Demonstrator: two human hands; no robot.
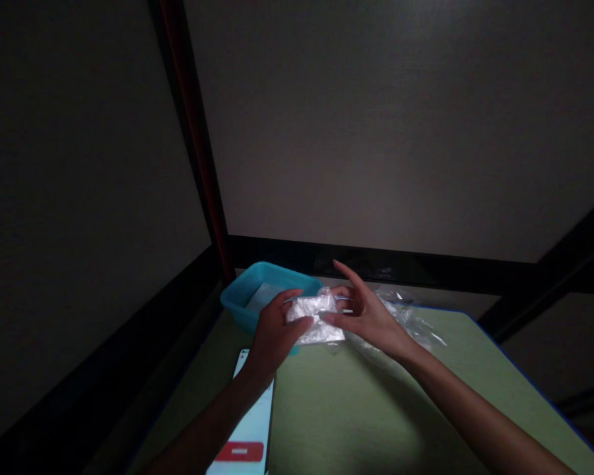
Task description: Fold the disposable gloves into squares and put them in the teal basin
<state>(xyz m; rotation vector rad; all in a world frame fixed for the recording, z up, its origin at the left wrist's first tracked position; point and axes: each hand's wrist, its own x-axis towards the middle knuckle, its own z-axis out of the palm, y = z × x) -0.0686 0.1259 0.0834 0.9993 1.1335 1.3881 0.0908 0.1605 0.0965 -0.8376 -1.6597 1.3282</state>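
Between my two hands is a small flat packet in shiny, crinkled clear plastic (309, 307), raised above the table. My left hand (274, 330) grips its left side, with the thumb across the front. On the right side, my right hand (369, 316) pinches the plastic between thumb and fingers, its index finger stretched upward. What lies inside the wrapping is too glary to make out. Just behind my left hand stands a turquoise plastic basin (240, 300) with a pale flat item (264, 297) in it.
A lit phone (247, 422) lies on the green table (327, 415), partly under my left forearm. Crumpled clear plastic bags (416, 320) lie beyond my right wrist. Behind the blue-edged table rises a grey wall (376, 132), and a dark red post (193, 119) stands at the left.
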